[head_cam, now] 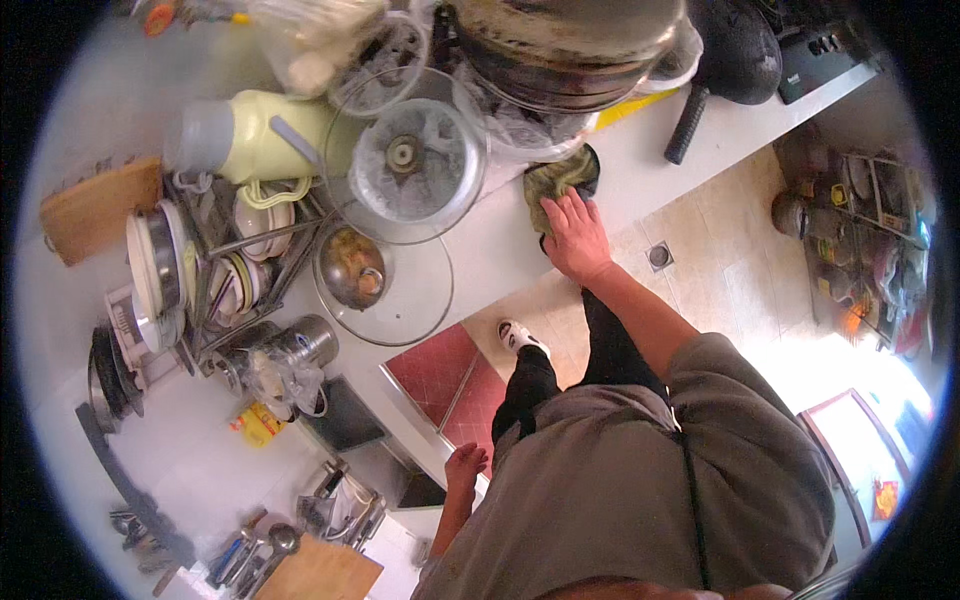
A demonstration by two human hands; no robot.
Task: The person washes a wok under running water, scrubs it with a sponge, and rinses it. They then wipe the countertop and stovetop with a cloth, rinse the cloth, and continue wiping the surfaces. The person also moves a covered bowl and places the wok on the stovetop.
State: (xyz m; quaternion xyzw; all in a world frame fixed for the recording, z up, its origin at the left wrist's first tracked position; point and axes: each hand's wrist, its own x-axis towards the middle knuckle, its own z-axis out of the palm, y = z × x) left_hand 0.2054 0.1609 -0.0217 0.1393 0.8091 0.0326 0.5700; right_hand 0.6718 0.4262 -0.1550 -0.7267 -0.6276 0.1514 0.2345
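My right hand (576,234) lies on a green and dark patterned cloth (559,184), fingers spread and pressing it against the white countertop (487,259) near its front edge. Loosely curled, my left hand (466,463) hangs by the counter front beside the sink (349,412); I see nothing in it. Just beyond the cloth stand a clear plastic-covered container and a large, stained metal pot (562,52). Left of the cloth is a clear glass lid with a round knob (405,154). Another glass lid (405,300) lies closer, by a metal bowl with food (352,268).
A pale yellow thermos jug (274,139) and a dish rack with plates (247,247) stand at the left. A black-handled pan (739,52) reaches over the counter at the upper right. Metal cups, utensils and a wooden board (322,570) surround the sink. A loaded shelf (874,195) stands right.
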